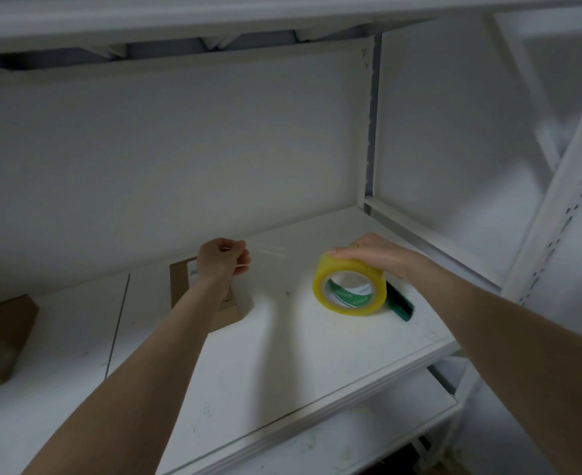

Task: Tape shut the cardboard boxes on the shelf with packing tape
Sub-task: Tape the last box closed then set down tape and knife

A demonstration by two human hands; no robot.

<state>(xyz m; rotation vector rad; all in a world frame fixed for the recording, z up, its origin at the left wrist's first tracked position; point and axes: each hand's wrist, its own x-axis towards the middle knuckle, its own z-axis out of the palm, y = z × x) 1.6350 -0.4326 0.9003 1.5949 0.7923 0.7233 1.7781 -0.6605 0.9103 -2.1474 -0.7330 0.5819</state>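
The white metal shelf board (282,365) is stretching across the lower frame, open surface showing between the arms, and its front edge is running from bottom centre up to a white slotted upright (553,241) at right. Mid-frame, the left hand (222,257) is pinching a clear tape strip (270,250) with curled fingers over a small brown cardboard box (179,286). Right of centre, the right hand (373,253) is gripping a yellowish packing tape roll (349,286) from above, beside a dark green tool (401,305). A second brown cardboard box (1,337) is sitting at lower left.

a single wide-angle view from the person's head looks forward and down onto a white shelf (282,365), close enough that both arms (138,389) reach in from the bottom edge. the back wall (179,149) fills the middle, and the board above (214,15) edges the top.
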